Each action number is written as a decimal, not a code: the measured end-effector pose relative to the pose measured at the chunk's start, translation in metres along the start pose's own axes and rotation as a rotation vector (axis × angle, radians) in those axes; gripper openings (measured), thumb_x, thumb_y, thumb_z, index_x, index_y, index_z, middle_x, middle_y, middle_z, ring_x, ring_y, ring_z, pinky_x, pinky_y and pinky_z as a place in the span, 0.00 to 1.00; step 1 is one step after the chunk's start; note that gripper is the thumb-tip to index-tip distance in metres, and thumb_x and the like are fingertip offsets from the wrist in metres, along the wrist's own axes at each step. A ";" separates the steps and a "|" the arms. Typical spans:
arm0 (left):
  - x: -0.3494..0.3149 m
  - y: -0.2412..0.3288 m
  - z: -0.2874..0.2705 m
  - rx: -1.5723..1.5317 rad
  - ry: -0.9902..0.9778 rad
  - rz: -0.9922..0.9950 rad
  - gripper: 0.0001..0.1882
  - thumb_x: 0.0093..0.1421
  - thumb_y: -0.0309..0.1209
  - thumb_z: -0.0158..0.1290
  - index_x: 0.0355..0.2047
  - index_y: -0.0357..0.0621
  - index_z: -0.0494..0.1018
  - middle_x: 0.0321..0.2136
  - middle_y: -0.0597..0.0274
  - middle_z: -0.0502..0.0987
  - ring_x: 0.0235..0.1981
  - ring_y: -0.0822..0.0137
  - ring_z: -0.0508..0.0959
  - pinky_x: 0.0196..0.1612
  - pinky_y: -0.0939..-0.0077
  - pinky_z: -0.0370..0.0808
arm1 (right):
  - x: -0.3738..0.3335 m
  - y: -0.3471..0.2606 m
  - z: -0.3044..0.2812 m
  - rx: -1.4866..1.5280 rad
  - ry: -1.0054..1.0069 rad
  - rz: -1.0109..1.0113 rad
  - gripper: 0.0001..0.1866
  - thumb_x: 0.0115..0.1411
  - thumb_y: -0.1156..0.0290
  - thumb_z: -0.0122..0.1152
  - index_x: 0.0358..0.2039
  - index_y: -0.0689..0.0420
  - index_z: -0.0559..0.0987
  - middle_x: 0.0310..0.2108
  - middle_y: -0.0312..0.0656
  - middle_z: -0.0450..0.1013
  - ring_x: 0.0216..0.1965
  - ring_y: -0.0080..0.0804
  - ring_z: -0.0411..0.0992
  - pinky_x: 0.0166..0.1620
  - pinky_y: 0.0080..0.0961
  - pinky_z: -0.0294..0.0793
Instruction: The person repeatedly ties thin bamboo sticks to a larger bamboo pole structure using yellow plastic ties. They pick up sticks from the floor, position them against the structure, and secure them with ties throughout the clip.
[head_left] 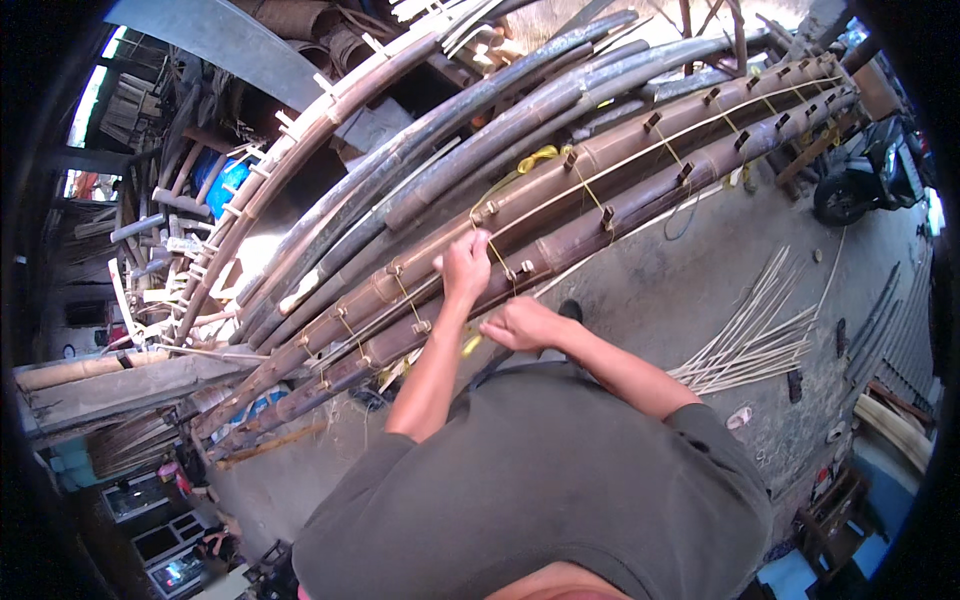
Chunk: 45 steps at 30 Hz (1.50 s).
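Note:
Two long brown bamboo poles, an upper pole (pixel 600 150) and a lower pole (pixel 560 243), run side by side from lower left to upper right. Short wooden pegs (pixel 607 217) stick out of both, and yellow string (pixel 497 252) crosses the gap between them. A thin pale strip (pixel 690 127) lies lengthwise between the poles. My left hand (pixel 466 266) is closed over the gap; its fingers hide what they grip. Just below the lower pole, my right hand (pixel 522 325) is closed where the string comes down, with a yellow tail beside it.
More dark bamboo poles (pixel 480 110) lie beyond, beside a curved pegged pole (pixel 270 165). A bundle of yellow string (pixel 537 158) rests near the upper pole. Thin pale sticks (pixel 750 340) lie on the concrete floor at right. A motorcycle (pixel 870 185) stands at far right.

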<state>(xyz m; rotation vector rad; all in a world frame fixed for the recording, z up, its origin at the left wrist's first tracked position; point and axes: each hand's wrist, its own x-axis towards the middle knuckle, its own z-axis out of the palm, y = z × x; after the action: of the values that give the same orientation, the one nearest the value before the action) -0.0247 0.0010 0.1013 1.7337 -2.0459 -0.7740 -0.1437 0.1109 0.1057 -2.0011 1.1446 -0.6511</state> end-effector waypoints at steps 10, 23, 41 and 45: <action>0.130 -0.012 0.019 0.052 0.092 0.083 0.17 0.64 0.39 0.44 0.42 0.41 0.77 0.37 0.43 0.79 0.42 0.45 0.78 0.44 0.54 0.74 | -0.015 -0.007 -0.006 -0.063 0.112 0.061 0.16 0.51 0.63 0.55 0.13 0.60 0.76 0.16 0.54 0.71 0.21 0.54 0.72 0.30 0.46 0.72; -0.042 -0.169 -0.107 0.062 -0.267 0.271 0.14 0.60 0.38 0.50 0.34 0.40 0.76 0.32 0.40 0.78 0.36 0.40 0.79 0.40 0.48 0.74 | 0.032 -0.087 0.154 1.952 0.352 0.632 0.15 0.67 0.56 0.48 0.45 0.51 0.75 0.40 0.34 0.74 0.40 0.24 0.71 0.47 0.29 0.69; -0.041 -0.183 -0.109 -0.181 -0.314 0.191 0.18 0.65 0.43 0.45 0.44 0.45 0.76 0.37 0.45 0.79 0.42 0.45 0.78 0.44 0.56 0.73 | 0.174 -0.098 0.042 0.723 0.074 0.066 0.20 0.67 0.55 0.49 0.26 0.58 0.73 0.21 0.32 0.67 0.24 0.20 0.63 0.30 0.24 0.67; -0.048 -0.168 -0.108 -0.097 -0.255 0.093 0.15 0.65 0.40 0.46 0.40 0.45 0.77 0.29 0.50 0.80 0.34 0.55 0.80 0.38 0.62 0.73 | 0.061 -0.074 0.144 -0.142 -0.146 0.071 0.20 0.63 0.59 0.52 0.20 0.60 0.76 0.20 0.56 0.71 0.23 0.52 0.73 0.32 0.42 0.71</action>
<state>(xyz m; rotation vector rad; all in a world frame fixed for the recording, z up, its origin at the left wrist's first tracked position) 0.1802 0.0111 0.0886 1.5430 -2.1927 -1.0933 0.0264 0.1318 0.0811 -2.0782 1.1954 -0.3899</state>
